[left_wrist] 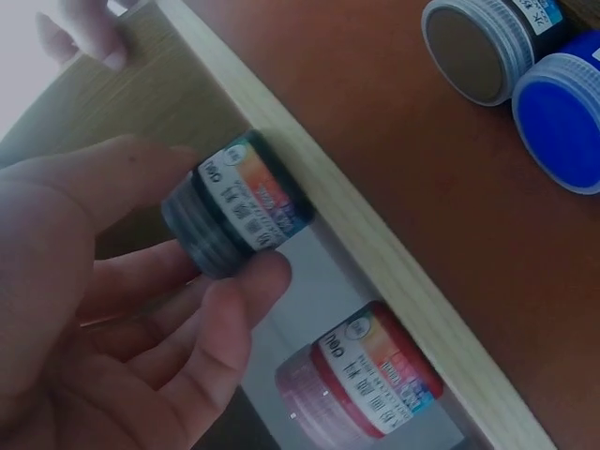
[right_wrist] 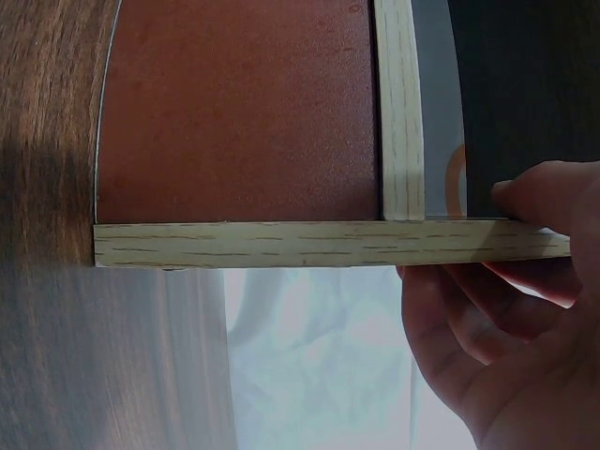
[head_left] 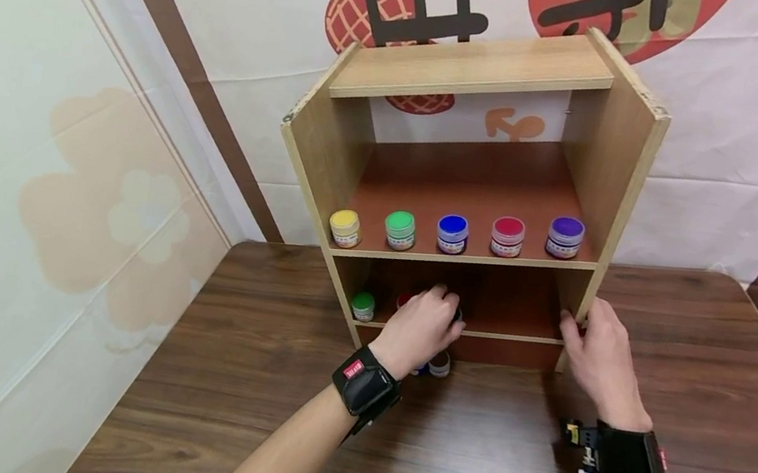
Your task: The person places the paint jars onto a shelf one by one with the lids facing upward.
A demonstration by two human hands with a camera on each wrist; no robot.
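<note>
My left hand reaches to the front of the lower shelf and pinches a small dark paint jar between thumb and fingers. In the left wrist view the jar's base is right at the shelf edge. Beside it stands a red paint jar, mostly hidden by the hand in the head view. A green paint jar is at the left end of that shelf. My right hand grips the front edge of the cabinet's right side panel, thumb inside and fingers outside.
Yellow, green, blue, red and purple jars line the upper shelf. Brown and blue jars stand before the wooden cabinet, on the brown table.
</note>
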